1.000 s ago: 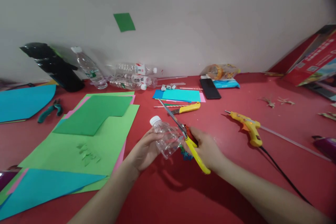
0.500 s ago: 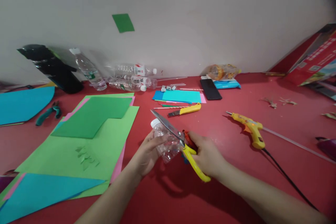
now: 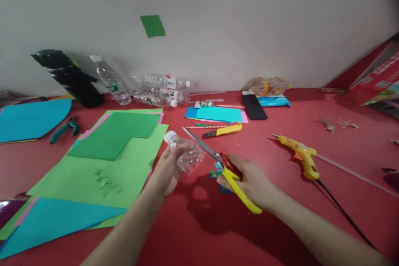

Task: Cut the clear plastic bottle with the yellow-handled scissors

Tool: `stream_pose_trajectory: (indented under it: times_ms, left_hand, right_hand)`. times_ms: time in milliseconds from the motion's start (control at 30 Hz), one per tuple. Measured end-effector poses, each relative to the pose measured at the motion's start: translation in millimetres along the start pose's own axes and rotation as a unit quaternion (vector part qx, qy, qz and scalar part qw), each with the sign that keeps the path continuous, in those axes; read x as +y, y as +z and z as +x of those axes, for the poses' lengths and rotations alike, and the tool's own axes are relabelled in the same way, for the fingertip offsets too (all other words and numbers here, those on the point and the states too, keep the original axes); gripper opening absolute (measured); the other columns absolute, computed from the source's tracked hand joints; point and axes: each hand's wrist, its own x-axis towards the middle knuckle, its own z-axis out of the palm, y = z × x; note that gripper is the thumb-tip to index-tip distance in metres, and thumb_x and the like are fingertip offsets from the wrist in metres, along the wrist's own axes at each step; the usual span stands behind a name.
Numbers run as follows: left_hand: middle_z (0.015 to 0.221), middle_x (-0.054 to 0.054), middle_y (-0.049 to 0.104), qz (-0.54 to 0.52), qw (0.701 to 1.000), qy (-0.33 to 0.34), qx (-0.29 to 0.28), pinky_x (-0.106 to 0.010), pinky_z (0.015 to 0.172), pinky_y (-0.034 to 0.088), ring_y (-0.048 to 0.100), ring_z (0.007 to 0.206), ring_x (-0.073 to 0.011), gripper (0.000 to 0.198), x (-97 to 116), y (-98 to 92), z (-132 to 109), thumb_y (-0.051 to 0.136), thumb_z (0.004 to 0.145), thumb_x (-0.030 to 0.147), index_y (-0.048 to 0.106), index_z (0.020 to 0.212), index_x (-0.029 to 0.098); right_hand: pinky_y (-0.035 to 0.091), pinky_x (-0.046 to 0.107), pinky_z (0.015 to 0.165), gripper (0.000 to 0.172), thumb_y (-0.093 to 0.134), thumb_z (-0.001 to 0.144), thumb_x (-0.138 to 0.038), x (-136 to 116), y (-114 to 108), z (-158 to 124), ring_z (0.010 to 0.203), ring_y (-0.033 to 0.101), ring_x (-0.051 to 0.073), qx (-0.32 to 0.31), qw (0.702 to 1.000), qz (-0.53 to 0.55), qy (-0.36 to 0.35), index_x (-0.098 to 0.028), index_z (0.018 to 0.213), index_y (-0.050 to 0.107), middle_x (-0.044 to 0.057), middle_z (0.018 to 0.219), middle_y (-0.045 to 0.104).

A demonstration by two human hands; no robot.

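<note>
1. Fingers of my left hand (image 3: 166,170) curl snugly around the white-capped plastic bottle (image 3: 190,158), above the red table (image 3: 177,237).
2. My right hand (image 3: 251,176) clasps scissors (image 3: 241,193).
3. One lying bottle's label (image 3: 170,94) shows 水 (the rest illegible).

水 on a lying bottle (image 3: 169,94), white characters on red box (image 3: 375,84) unreadable

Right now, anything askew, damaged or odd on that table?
The clear bottle in the left hand looks cut short compared with the standing bottle. Small green scraps lie loose on the light green sheet.
</note>
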Motion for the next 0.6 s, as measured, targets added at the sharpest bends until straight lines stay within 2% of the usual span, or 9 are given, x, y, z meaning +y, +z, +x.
stream_pose_trajectory:
  times_ms: [100,200,300,433,600]
  left_hand:
    - [0.073,-0.001,0.072,-0.006,0.998,0.059,0.036,-0.027,0.066,0.059,0.071,0.066,-0.0158,0.018,8.7,-6.5,7.1,0.075,0.071,0.023,0.061,0.081,0.017]
    - [0.074,-0.002,0.073,-0.018,0.996,0.067,0.049,-0.028,0.068,0.06,0.072,0.07,-0.0173,0.019,14.6,-13.8,11.4,0.073,0.073,0.027,0.062,0.084,0.016]
    - [0.078,-0.005,0.074,-0.024,0.996,0.072,0.042,-0.03,0.072,0.061,0.074,0.076,-0.0193,0.017,16.5,-18.5,13.4,0.07,0.075,0.026,0.062,0.086,0.015]
    - [0.081,-0.006,0.075,-0.031,0.996,0.078,0.033,-0.03,0.075,0.061,0.074,0.076,-0.0183,0.012,15.8,-18.3,14.0,0.066,0.079,0.023,0.063,0.085,0.014]
    - [0.081,-0.006,0.075,-0.042,0.995,0.083,0.047,-0.032,0.077,0.061,0.074,0.076,-0.0185,0.011,14.3,-15.2,13.7,0.065,0.08,0.023,0.063,0.085,0.013]
  right_hand:
    - [0.033,0.022,0.05,0.031,0.066,0.083,-0.048,1.2,-6.6,-4.4,0.055,0.039,0.012,-0.043,0.998,0.04,-0.012,-0.023,0.079,0.049,-0.005,0.066,0.048]
    - [0.033,0.022,0.05,0.033,0.067,0.083,-0.051,-2.5,-14.9,-8.7,0.056,0.037,0.012,-0.112,0.993,0.026,-0.008,-0.022,0.082,0.053,-0.005,0.065,0.047]
    - [0.031,0.022,0.05,0.038,0.064,0.084,-0.056,-12.8,-19.7,-12.0,0.057,0.034,0.011,-0.19,0.982,-0.007,0.014,-0.022,0.078,0.049,-0.006,0.066,0.042]
    - [0.03,0.024,0.051,0.041,0.057,0.086,-0.059,-23.7,-17.6,-14.5,0.06,0.034,0.012,-0.219,0.975,-0.021,0.03,-0.022,0.075,0.044,-0.005,0.068,0.041]
    - [0.029,0.024,0.052,0.04,0.053,0.089,-0.059,-21.2,-14.5,-15.5,0.06,0.03,0.012,-0.234,0.971,0.005,0.04,-0.022,0.076,0.042,-0.006,0.068,0.037]
